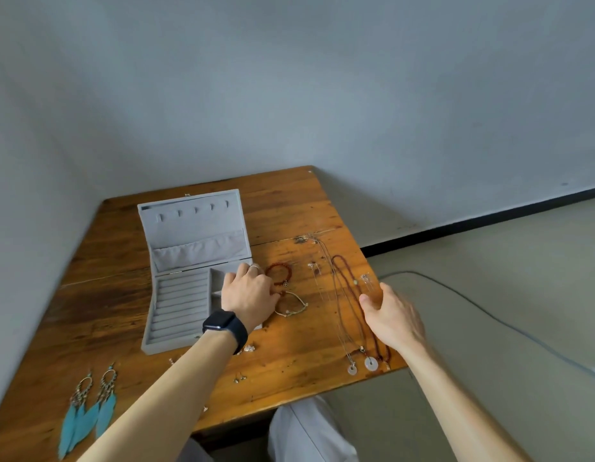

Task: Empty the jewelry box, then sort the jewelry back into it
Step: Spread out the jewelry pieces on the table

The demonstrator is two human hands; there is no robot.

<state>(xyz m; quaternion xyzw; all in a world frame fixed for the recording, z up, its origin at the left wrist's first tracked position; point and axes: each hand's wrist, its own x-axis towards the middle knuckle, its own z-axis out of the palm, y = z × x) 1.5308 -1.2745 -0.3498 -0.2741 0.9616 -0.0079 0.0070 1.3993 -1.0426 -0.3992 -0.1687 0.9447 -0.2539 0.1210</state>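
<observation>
Open jewelry box (181,305), left hand (249,296) at its edge, right hand (394,316) near necklaces (349,301)

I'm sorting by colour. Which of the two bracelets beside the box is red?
The red bracelet, the farther of the two, just beyond the left hand. The pale bracelet, nearer the person, is a thin light-coloured loop.

Jewelry box (176,305) on table (289,201) (left half); necklaces (343,305) right; 2 feather earrings (89,411) front-left.
</observation>
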